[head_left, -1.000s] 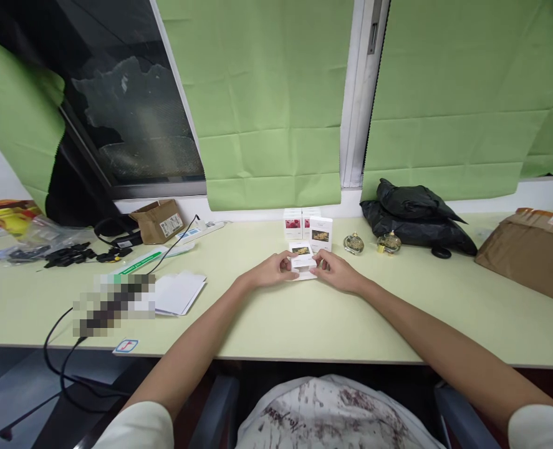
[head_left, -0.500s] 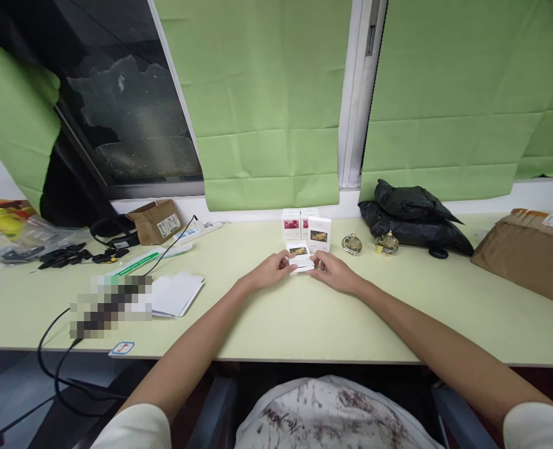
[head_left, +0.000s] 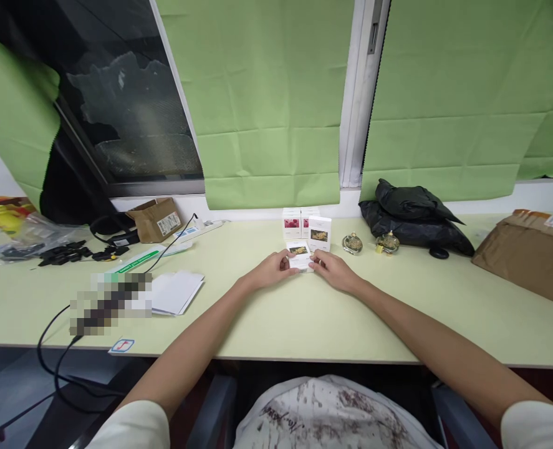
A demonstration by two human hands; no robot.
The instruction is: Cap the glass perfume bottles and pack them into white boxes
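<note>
A person seated at a pale green tabletop (head_left: 304,312) holds a small white carton (head_left: 300,255) between both bare hands, near the middle of the surface and well forward of the window wall. The left hand (head_left: 270,270) closes on the carton's left side, thumb on top; the right hand (head_left: 333,270) closes on its right side, so each grip is narrow and wrapped on the same box. The carton is a smooth cardboard block, its upper face printed with a small golden picture.

Just behind it stand three more white cartons (head_left: 307,224) of the same make: two at the back with red pictures, one in front with a golden picture. To their right sit two round glass bottles (head_left: 352,243) with gold caps, set just beside each other. Behind those lies a crumpled black plastic bag (head_left: 414,218), glossy and creased.

At the far right edge rests a brown padded parcel (head_left: 528,255) with a white label. On the left side a small open cardboard box (head_left: 158,220) sits against the wall, with a black cable (head_left: 61,349) trailing off the front edge, a few white paper sheets (head_left: 177,292) and a heap of black clips (head_left: 65,254). A clear plastic bag (head_left: 19,227) with red and yellow contents lies at the far left.

Two pleated green fabric blinds (head_left: 267,112) hang over the dark window behind.
</note>
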